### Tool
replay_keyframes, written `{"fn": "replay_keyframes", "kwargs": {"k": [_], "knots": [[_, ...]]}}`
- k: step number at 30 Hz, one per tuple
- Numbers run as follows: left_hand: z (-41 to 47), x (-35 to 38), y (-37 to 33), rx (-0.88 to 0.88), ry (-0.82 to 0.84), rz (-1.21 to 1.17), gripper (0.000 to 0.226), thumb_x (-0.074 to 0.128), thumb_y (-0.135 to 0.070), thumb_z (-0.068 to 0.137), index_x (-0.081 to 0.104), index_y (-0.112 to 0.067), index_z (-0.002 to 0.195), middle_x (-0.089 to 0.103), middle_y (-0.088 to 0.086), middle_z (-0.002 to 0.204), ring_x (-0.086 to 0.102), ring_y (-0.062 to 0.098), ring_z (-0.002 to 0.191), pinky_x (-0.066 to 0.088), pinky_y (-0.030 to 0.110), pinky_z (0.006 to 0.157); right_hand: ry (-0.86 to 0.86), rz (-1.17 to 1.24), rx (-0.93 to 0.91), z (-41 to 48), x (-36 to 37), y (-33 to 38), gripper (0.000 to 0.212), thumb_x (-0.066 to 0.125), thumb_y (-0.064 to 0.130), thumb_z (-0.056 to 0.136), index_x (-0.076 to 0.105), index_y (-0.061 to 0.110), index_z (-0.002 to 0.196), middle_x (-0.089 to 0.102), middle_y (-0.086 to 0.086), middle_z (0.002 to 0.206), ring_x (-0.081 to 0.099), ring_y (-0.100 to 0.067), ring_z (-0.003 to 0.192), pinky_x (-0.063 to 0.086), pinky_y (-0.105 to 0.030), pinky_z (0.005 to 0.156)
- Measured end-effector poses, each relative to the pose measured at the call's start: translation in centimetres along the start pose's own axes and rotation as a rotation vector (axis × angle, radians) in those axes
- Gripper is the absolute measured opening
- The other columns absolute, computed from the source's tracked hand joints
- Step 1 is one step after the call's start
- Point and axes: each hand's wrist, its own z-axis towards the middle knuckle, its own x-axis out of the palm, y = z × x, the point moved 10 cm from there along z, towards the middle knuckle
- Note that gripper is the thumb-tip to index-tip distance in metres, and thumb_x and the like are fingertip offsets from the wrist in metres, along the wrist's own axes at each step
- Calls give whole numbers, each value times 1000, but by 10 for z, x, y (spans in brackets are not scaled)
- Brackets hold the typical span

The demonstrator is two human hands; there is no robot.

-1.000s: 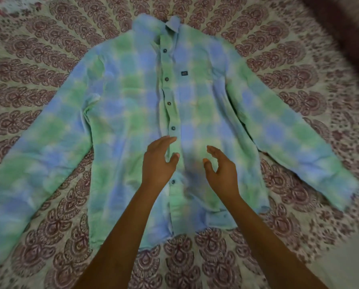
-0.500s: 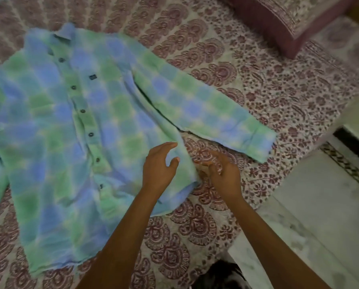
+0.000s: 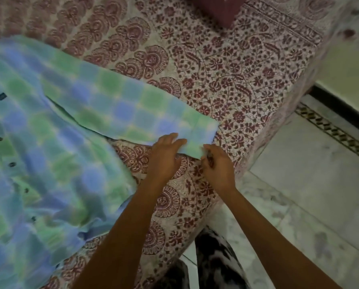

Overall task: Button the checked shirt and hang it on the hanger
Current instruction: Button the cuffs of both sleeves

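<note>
Both my hands are at the cuff (image 3: 197, 140) of the shirt (image 3: 49, 153) spread leftward on the bed (image 3: 226, 80), left hand (image 3: 166, 157) flat with fingers loose, right hand (image 3: 217, 165) apparently pinching its edge, so tugging could drag that sleeve off the bed's edge just right of my wrist.

We see a bed under a maroon-and-cream floral printed cotton sheet (image 3: 226, 80); on it lie a blue-green checked shirt (image 3: 49, 142) and a maroon cushion (image 3: 220, 9).
</note>
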Motion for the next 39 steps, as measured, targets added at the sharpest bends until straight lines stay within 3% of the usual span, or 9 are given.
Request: {"fn": "replay_keyframes", "kwargs": {"k": [7,10,13,18,23,28,30,35,39], "knots": [[26,-1,0,67,-107,163,41,54,-6,80,61,-16,119,52,10,135,45,31,121,33,38,94,1,64,2,14,9,-5,56,51,15,77,43,9,132,46,-12,132,49,-28,113,49,-34,83],[33,-26,-4,89,-129,-100,29,44,-11,83,65,-7,103,67,15,104,59,32,96,43,38,83,2,55,-71,16,15,5,73,48,22,66,36,5,136,40,-19,134,41,-33,122,46,-49,92],[33,-57,3,17,-106,-418,14,46,-9,90,59,-8,88,58,12,77,53,24,69,41,31,65,-26,74,-14,17,15,11,82,54,31,66,29,9,141,34,-19,141,35,-34,130,36,-56,102],[35,-94,9,-31,18,-560,15,47,-22,82,47,-26,67,41,-5,62,38,9,58,32,28,59,-42,419,106,19,16,34,65,63,44,76,45,15,131,54,-9,126,52,-25,117,45,-42,96],[39,-110,13,25,-54,-386,4,53,-14,89,56,-13,88,52,0,78,47,15,71,34,21,60,-3,675,272,18,34,45,15,59,13,89,64,5,100,66,-10,90,65,-25,81,55,-38,71],[23,-110,21,100,-322,-229,17,59,-12,79,61,-13,96,60,4,98,56,20,90,43,30,75,-147,818,445,10,22,18,15,57,6,88,61,-1,101,63,-10,85,63,-18,69,55,-20,53],[6,-118,6,205,-457,-295,12,59,-11,79,62,-10,91,60,2,91,54,10,81,44,29,71,-151,807,411,10,16,17,8,56,3,88,61,3,94,63,-7,81,64,-12,65,54,-18,54],[-7,-83,-34,362,-214,-303,14,62,-22,82,64,-10,89,68,2,81,63,16,69,56,33,66,-139,891,431,8,12,19,12,55,3,88,63,2,98,65,-4,81,64,-7,61,53,-17,55],[-2,-83,-26,284,-343,-252,23,59,-18,84,65,-15,107,64,7,99,58,12,79,52,29,68,-101,860,437,10,11,17,15,56,2,88,63,-1,100,64,-4,78,62,-6,55,51,-15,51]]}}
